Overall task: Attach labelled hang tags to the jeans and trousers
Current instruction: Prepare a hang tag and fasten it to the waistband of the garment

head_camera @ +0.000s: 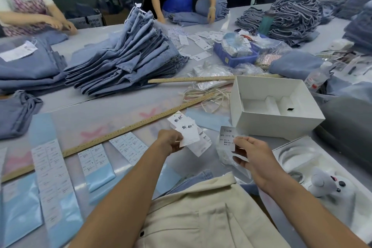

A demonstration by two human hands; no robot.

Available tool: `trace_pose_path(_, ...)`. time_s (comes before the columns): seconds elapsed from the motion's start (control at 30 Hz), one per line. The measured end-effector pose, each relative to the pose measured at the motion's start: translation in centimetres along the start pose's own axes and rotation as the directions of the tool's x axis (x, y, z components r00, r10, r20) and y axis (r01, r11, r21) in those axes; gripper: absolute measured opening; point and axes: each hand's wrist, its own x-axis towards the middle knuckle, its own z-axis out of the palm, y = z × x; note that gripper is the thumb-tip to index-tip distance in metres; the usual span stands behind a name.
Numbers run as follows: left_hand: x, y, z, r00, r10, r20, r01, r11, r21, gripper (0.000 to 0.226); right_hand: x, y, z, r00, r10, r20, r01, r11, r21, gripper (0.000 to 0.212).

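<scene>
My left hand [170, 141] grips a fanned stack of white hang tags [188, 132] with black handwritten characters, held just above the table. My right hand [251, 155] pinches a size label sticker [227, 137] printed "1103#" and "XL", and crumpled clear backing film [225, 157] hangs below it. The sticker sits a short way right of the tags, not touching them. Sheets of printed labels [128, 147] on blue backing lie on the table to the left. A tall pile of folded blue jeans [128, 56] stands beyond.
Two wooden rulers [112, 135] cross the table. An open white box [275, 104] stands at right, a blue tray [233, 54] behind it. Loose tags [199, 40] and more jeans stacks [291, 14] lie farther back. Two people work at the far edge. A plush toy [330, 185] sits near right.
</scene>
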Motion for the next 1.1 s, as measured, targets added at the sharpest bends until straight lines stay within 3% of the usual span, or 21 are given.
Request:
trace_pose_path(0.17, -3.8, 1.7, 0.0, 0.98, 0.196, -0.028, -0.192, 0.976, 0.1, 0.012, -1.4, -0.4, -0.3, 0.999, 0.036, -0.007, -0.035, 0.994, 0.107, 0.009)
trace_pose_path(0.27, -8.6, 2.4, -0.3, 0.893, 0.44, 0.099, -0.45, 0.884, 0.13, 0.011, -3.2, -1.6, -0.4, 0.999, -0.014, 0.05, 0.007, 0.991, 0.137, 0.012)
trace_pose_path(0.37, -14.4, 2.0, -0.6, 0.779, 0.568, 0.266, -0.597, 0.801, 0.038, 0.008, -5.5, -3.4, 0.0, 0.98, -0.136, 0.143, 0.124, 0.988, 0.088, 0.021)
trace_pose_path(0.53, -20.2, 2.0, -1.7, 0.682, 0.666, 0.302, -0.685, 0.726, -0.054, 0.005, -8.8, -5.3, 1.9, 0.948, -0.289, 0.129, 0.297, 0.954, -0.048, 0.009)
trace_pose_path(0.73, -22.5, 2.2, -2.5, 0.666, 0.7, 0.258, -0.685, 0.711, -0.161, 0.006, -10.2, -5.6, 3.2, 0.935, -0.345, 0.077, 0.352, 0.929, -0.11, 0.009)
trace_pose_path(0.93, -23.3, 1.4, -2.7, 0.619, 0.735, 0.278, -0.701, 0.676, -0.227, 0.012, -11.1, -4.7, 4.2, 0.853, -0.522, -0.016, 0.496, 0.82, -0.285, 0.008)
trace_pose_path(1.03, -23.4, 1.0, -2.4, 0.575, 0.782, 0.241, -0.765, 0.618, -0.18, 0.016, -11.3, -4.4, 4.3, 0.82, -0.572, 0.001, 0.538, 0.771, -0.34, 0.007)
trace_pose_path(1.1, -23.3, 0.9, -2.3, 0.587, 0.789, 0.183, -0.774, 0.613, -0.157, 0.019, -11.3, -4.0, 4.4, 0.798, -0.603, -0.009, 0.567, 0.755, -0.328, 0.007)
